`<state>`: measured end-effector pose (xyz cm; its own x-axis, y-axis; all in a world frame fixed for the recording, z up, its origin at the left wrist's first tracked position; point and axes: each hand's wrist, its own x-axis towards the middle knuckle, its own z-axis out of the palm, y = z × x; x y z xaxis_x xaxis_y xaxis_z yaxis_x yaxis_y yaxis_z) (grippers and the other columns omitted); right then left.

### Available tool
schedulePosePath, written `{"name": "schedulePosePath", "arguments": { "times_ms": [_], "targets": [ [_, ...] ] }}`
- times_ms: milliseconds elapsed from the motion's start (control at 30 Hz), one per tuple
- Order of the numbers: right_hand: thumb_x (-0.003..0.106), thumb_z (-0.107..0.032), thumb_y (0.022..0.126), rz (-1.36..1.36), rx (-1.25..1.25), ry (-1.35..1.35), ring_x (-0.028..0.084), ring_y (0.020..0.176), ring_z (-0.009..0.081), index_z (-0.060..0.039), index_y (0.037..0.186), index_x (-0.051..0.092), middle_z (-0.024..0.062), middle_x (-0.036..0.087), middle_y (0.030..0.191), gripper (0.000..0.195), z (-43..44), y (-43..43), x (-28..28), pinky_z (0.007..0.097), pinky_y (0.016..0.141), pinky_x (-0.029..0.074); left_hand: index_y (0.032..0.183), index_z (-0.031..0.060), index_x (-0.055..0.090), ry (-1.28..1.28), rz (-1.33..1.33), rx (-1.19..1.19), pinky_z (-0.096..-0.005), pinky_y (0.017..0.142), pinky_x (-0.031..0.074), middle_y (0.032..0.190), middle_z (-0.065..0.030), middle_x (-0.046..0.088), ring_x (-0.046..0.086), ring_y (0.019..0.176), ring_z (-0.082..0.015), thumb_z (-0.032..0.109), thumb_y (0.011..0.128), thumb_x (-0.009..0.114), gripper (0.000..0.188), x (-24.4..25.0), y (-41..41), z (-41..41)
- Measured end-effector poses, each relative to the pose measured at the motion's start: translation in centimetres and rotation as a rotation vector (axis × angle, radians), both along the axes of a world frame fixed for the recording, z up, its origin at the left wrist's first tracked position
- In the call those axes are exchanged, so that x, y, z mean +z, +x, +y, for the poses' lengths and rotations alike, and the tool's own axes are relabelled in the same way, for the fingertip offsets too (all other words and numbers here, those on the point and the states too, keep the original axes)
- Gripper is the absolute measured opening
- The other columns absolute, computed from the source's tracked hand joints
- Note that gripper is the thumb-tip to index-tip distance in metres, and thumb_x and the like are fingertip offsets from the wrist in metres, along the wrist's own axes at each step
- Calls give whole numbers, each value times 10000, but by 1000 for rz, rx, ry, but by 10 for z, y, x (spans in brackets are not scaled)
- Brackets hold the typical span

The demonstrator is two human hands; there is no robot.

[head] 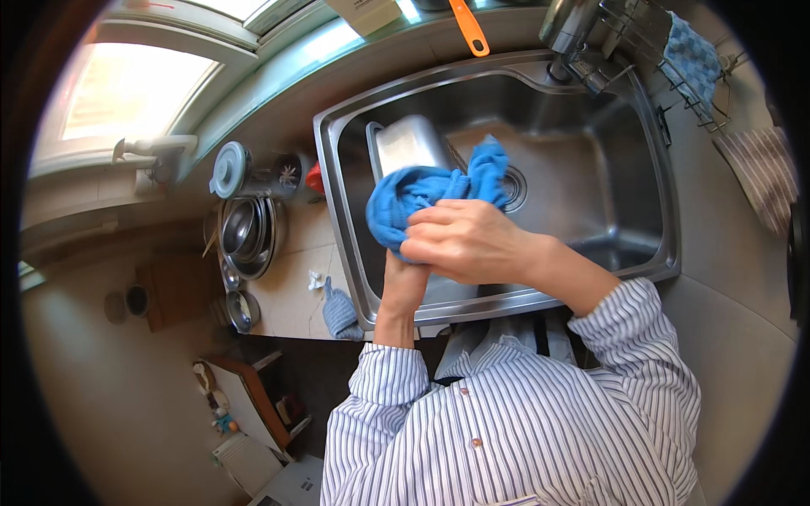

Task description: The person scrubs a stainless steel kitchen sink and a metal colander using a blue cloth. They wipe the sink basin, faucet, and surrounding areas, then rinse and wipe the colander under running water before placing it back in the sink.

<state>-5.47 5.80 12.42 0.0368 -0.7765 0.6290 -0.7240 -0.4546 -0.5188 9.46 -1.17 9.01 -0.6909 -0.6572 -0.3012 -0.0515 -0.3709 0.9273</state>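
Observation:
Both hands are over the left half of a stainless steel sink [601,190]. A blue cloth [405,190] is bunched around something that it hides, with one end hanging toward the drain. My right hand [465,243] grips the cloth from the right, fingers curled into its folds. Beneath it, my left hand [405,278] reaches up into the cloth, which covers its fingers, so its grip cannot be told. Behind the cloth, a rectangular metal pan [411,142] leans in the sink.
Stacked metal bowls [243,231], a lidded container [230,169] and a grey-blue cloth [342,314] lie left of the sink. The faucet [566,38] stands at its back right, beside a wire rack [680,82]. An orange handle [469,28] juts over the back ledge.

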Motion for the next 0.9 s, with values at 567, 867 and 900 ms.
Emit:
{"name": "schedulePosePath", "arguments": {
  "times_ms": [567, 867, 900],
  "targets": [
    [633, -154, 700, 206, 143, -77, 591, 740, 152, -114, 728, 565, 1, 593, 700, 83, -25, 10, 1, 291, 642, 472, 1242, 45, 481, 96, 43, 95, -272, 889, 446, 1166, -56, 559, 553, 1026, -138, 132, 883, 571, 380, -2, 17, -10],
    [638, -93, 678, 67, -204, 181, 604, 835, 207, -121, 790, 639, 34, 618, 772, 116, -60, -31, -4, 328, 665, 514, 912, 9, 591, 88, -146, -31, -247, 699, 421, 839, -22, 588, 541, 780, -123, -97, 684, 490, 271, -3, 2, -14],
    [623, -103, 679, -16, -198, 233, 597, 889, 209, -128, 814, 656, 38, 621, 803, 141, -62, -40, -3, 342, 696, 520, 921, 6, 583, 113, -116, 36, -255, 698, 424, 829, -20, 577, 537, 773, -128, -91, 685, 496, 269, 1, 1, -9]
  ]
}}
